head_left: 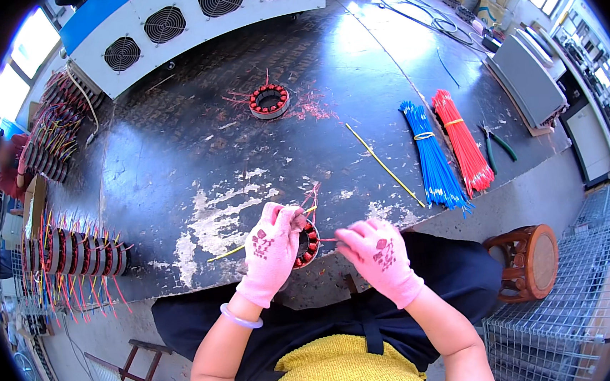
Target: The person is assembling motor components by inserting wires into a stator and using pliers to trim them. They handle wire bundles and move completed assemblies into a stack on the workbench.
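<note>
Pink printed gloves cover both hands. My left hand (274,252) is closed on a motor stator (312,248), a ring with red coil windings, near the table's front edge. A yellow wire (227,254) runs under that hand, and thin reddish wires stick up from the ring. To its right, my right hand (377,255) pinches a red wire (328,240) that stretches out from the ring. Another stator (269,103) lies farther back among red wire scraps. One loose yellow wire (384,164) rests on the table right of centre.
Tied bundles of blue wires (431,159) and red wires (463,142) lie at right beside green-handled cutters (496,145). Wired stators (80,252) stand in a row at left, more behind. A fan-fronted machine (199,27) fills the back; a person (15,167) is far left; a wooden stool (529,262) stands right.
</note>
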